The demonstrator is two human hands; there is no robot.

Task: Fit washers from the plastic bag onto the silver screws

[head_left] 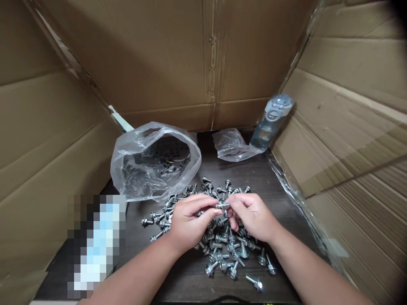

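Note:
Many silvery flanged bolts (222,255) lie in a loose pile on the dark table (190,284). Above the middle of the pile, my left hand (193,218) pinches a bolt (221,205) between thumb and forefinger. My right hand (252,214) meets it from the other side, its thumb and forefinger closed at the bolt's other end. Another bolt shows just below, close to the curled fingers of my right hand. The fingertips partly cover both pieces.
An open clear plastic bag (127,173) with small dark pieces stands behind the pile at the left. Farther back are a flat plastic bag (233,146) and a water bottle (269,127). Cardboard walls (159,55) enclose the back and sides. A pixelated patch covers the left.

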